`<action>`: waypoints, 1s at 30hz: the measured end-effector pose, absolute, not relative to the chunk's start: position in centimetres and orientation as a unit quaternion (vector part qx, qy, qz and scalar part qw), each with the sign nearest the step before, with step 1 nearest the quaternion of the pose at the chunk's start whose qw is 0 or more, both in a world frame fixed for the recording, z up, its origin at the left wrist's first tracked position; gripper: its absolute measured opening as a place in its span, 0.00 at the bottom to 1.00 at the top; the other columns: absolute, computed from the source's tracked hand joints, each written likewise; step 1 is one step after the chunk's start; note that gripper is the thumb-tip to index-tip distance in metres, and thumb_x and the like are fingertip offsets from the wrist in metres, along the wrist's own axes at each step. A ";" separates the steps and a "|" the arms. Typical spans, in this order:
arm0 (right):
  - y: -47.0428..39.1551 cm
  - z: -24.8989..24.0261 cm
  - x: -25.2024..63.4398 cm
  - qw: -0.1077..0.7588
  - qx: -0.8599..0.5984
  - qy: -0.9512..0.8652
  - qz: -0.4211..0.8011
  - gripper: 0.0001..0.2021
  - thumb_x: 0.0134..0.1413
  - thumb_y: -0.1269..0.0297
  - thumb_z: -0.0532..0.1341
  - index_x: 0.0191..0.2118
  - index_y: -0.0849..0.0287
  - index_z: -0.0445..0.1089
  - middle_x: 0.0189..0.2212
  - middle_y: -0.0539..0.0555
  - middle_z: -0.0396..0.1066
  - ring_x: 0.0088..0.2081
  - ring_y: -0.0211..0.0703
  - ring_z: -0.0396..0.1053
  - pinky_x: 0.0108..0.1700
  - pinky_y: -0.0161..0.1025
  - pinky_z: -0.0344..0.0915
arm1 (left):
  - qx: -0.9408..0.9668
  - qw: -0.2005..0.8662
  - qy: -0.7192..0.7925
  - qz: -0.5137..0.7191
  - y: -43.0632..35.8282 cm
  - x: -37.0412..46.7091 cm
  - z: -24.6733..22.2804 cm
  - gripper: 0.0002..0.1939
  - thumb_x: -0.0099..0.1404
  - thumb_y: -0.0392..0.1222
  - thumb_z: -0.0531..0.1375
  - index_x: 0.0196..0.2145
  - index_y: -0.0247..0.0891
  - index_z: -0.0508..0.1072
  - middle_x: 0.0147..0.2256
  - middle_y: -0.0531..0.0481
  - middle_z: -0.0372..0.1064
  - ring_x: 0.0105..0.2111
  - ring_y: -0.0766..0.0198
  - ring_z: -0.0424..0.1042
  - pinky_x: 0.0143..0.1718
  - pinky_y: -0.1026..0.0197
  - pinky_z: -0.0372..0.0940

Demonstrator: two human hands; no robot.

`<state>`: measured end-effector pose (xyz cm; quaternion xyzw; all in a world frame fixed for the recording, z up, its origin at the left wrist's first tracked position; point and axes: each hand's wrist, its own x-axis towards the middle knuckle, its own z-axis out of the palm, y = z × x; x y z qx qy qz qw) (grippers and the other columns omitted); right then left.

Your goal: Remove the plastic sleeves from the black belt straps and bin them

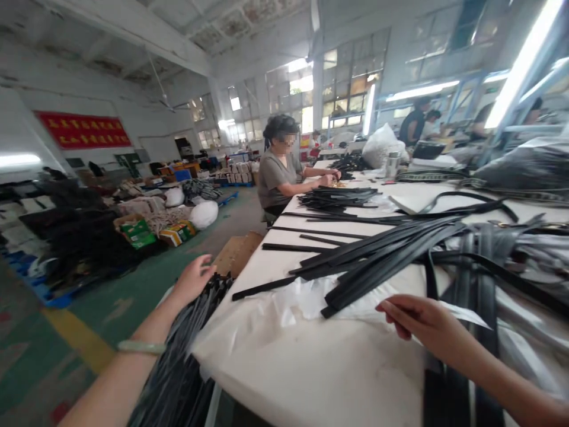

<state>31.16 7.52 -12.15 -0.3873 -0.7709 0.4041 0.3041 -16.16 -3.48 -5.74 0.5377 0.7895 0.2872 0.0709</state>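
My left hand (195,280), with a pale green bangle (141,347) on its wrist, is off the table's left edge above a heap of thin black strips (182,350). Its fingers are slightly bent and apart, with nothing visible in them. Over the near part of the white table (311,367) hangs my right hand (415,320), thumb and fingers drawn together; no object shows at their tips. Just beyond it, a fanned bundle of flat black strips (377,255) lies partly on clear plastic (284,305). A single black strip (264,289) lies nearer the left edge.
Wide black straps (478,296) and plastic wrapping crowd the table's right side. An open cardboard box (237,255) stands by the left edge. Farther up the table, a seated co-worker (282,169) handles small pieces beside another strip pile (338,198). Stacked goods line the floor at left.
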 end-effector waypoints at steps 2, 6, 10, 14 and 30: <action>7.2 -11.9 31.0 0.293 -0.373 -0.810 0.345 0.18 0.57 0.49 0.55 0.28 0.57 0.72 0.20 0.52 0.67 0.21 0.40 0.64 0.24 0.36 0.61 | 0.622 0.114 0.726 0.270 -2.8 -11.4 -5.1 0.20 0.59 0.54 0.58 0.44 0.38 0.71 0.48 0.42 0.67 0.47 0.53 0.68 0.49 0.57 0.61; 6.3 -11.0 30.5 0.268 -0.310 -0.878 0.246 0.16 0.61 0.57 0.52 0.27 0.56 0.70 0.22 0.53 0.68 0.27 0.42 0.66 0.31 0.38 0.62 | 0.726 0.137 0.642 0.207 -4.8 -5.7 -4.0 0.11 0.59 0.44 0.59 0.39 0.40 0.73 0.42 0.44 0.70 0.44 0.54 0.67 0.49 0.56 0.58; 5.7 -11.0 30.6 0.245 -0.266 -0.906 0.220 0.15 0.62 0.59 0.51 0.32 0.55 0.73 0.27 0.55 0.71 0.30 0.45 0.69 0.33 0.40 0.64 | 0.615 0.096 0.756 0.204 -7.5 -7.4 -5.2 0.11 0.58 0.43 0.57 0.38 0.37 0.72 0.39 0.44 0.70 0.37 0.56 0.68 0.41 0.57 0.62; 5.2 -11.1 30.7 0.255 -0.236 -0.922 0.172 0.14 0.62 0.60 0.52 0.42 0.53 0.74 0.38 0.57 0.73 0.37 0.48 0.72 0.39 0.43 0.68 | 0.571 0.080 0.791 0.207 -9.7 -9.8 -7.7 0.14 0.54 0.46 0.60 0.36 0.36 0.74 0.39 0.44 0.70 0.39 0.55 0.68 0.43 0.57 0.62; 4.9 -11.0 13.7 0.075 -0.184 -0.974 0.104 0.23 0.67 0.52 0.40 0.64 0.44 0.51 0.66 0.50 0.45 0.65 0.58 0.43 0.61 0.63 0.40 | 0.533 -0.031 0.817 0.218 -16.0 -11.2 -4.8 0.13 0.62 0.44 0.52 0.28 0.38 0.74 0.31 0.46 0.74 0.34 0.54 0.70 0.36 0.59 0.58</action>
